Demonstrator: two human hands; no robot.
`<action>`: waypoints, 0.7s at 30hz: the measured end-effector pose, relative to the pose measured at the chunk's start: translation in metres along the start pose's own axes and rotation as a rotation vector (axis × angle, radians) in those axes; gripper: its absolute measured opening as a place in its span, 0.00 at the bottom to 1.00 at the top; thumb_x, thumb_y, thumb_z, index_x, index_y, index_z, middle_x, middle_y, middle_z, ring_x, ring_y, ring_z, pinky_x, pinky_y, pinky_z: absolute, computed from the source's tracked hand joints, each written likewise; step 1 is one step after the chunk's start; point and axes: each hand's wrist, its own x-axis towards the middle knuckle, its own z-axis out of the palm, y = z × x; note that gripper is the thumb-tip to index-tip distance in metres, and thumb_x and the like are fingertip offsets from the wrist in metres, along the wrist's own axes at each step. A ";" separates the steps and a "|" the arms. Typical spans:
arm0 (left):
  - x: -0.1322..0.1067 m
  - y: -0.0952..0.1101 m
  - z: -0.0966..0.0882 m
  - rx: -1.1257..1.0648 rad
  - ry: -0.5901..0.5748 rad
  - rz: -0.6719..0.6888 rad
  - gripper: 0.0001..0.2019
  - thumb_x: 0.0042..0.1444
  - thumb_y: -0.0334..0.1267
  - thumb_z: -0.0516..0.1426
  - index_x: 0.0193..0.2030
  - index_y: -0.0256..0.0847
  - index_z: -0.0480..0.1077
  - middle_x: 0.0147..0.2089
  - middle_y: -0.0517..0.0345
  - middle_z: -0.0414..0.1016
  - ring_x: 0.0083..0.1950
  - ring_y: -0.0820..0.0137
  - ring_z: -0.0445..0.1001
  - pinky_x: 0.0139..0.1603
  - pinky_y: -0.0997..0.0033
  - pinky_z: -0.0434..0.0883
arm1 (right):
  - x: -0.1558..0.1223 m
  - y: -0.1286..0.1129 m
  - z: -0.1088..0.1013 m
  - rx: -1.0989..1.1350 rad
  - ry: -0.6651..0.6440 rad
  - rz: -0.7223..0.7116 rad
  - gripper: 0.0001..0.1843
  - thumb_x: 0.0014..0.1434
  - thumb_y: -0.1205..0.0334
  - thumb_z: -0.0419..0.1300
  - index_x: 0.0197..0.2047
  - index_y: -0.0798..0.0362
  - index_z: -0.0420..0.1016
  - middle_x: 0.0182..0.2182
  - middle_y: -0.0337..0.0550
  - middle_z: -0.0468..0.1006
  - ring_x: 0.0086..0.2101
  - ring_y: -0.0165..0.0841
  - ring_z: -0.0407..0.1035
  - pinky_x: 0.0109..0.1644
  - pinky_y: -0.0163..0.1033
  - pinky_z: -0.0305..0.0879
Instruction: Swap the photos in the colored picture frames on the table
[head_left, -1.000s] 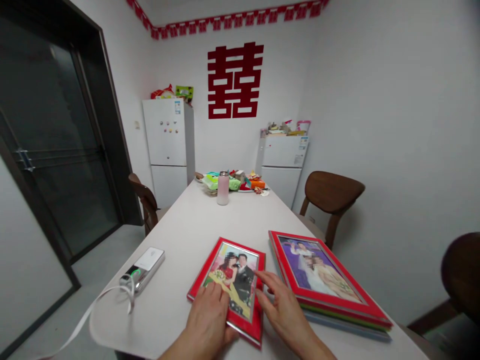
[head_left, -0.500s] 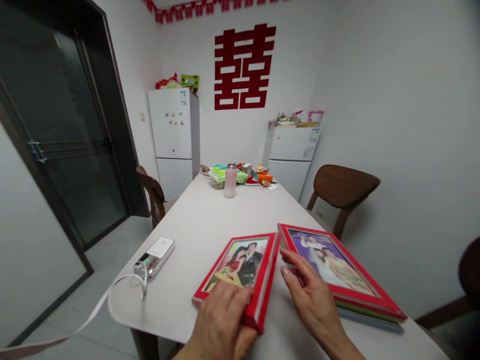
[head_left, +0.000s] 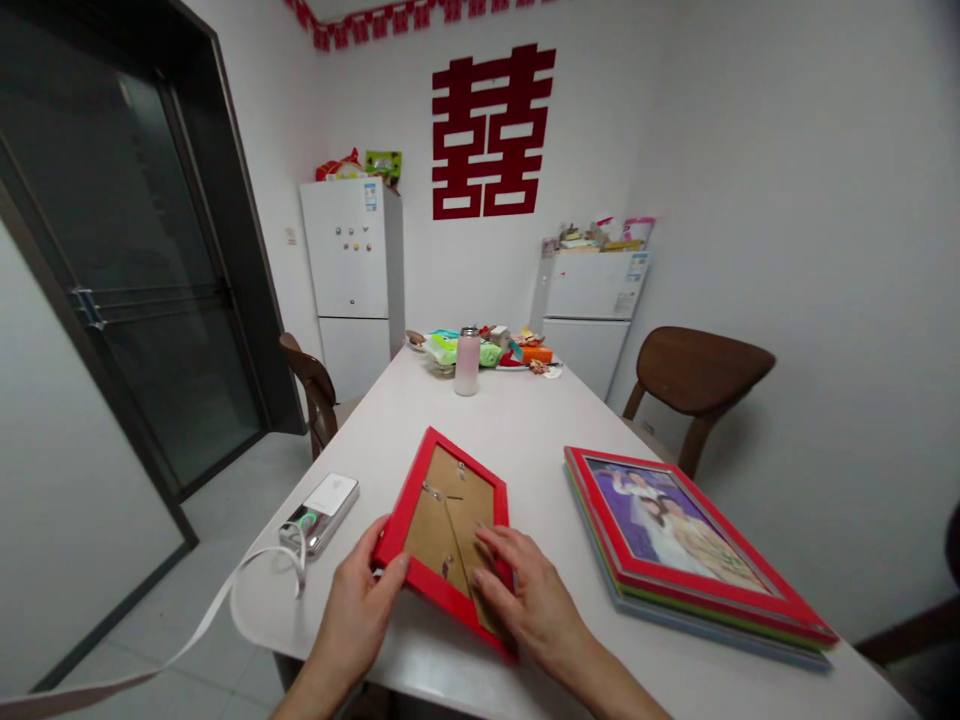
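A red picture frame is tilted above the near part of the table, its brown backing board turned up toward me. Small metal clips and a hanging loop show on the board. My left hand grips the frame's lower left corner, thumb on the red edge. Across the right side lies my right hand, its curled fingers and thumb touching the backing. That hand hides part of the frame's right edge. To the right, a red-framed wedding photo rests on top of a stack of frames.
A silver power bank with a white strap lies at the table's left edge. Farther back stand a pink bottle and a pile of snack packets. Wooden chairs flank the table, including one on the right.
The frame has been turned from its photo side to its back. My left hand has shifted to its left corner, and my right hand has come leftward onto the backing.
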 end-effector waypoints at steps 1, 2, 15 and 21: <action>-0.002 -0.007 0.001 -0.022 -0.053 -0.027 0.20 0.51 0.39 0.51 0.50 0.33 0.59 0.46 0.50 0.70 0.44 0.65 0.69 0.42 0.70 0.67 | -0.002 0.002 0.001 -0.036 -0.020 0.006 0.18 0.45 0.57 0.58 0.42 0.50 0.72 0.42 0.48 0.70 0.44 0.40 0.61 0.50 0.47 0.55; -0.005 -0.013 0.002 -0.021 -0.096 -0.042 0.19 0.51 0.38 0.50 0.50 0.33 0.59 0.45 0.50 0.70 0.44 0.65 0.70 0.42 0.71 0.66 | -0.004 0.004 0.001 -0.072 -0.039 0.006 0.18 0.45 0.58 0.58 0.41 0.50 0.73 0.42 0.49 0.70 0.44 0.41 0.61 0.49 0.47 0.56; -0.018 -0.024 0.003 0.626 -0.207 -0.019 0.21 0.49 0.37 0.50 0.51 0.35 0.60 0.44 0.49 0.69 0.44 0.64 0.67 0.45 0.70 0.61 | -0.018 0.014 -0.007 -0.240 -0.123 -0.109 0.14 0.51 0.60 0.52 0.39 0.51 0.73 0.41 0.50 0.70 0.43 0.39 0.61 0.47 0.46 0.58; -0.018 -0.018 0.004 0.773 -0.268 -0.041 0.19 0.49 0.38 0.50 0.48 0.34 0.61 0.41 0.50 0.68 0.43 0.64 0.66 0.44 0.68 0.62 | -0.011 0.013 -0.014 -0.394 -0.222 -0.098 0.15 0.52 0.64 0.49 0.41 0.55 0.71 0.41 0.50 0.70 0.43 0.36 0.62 0.48 0.43 0.57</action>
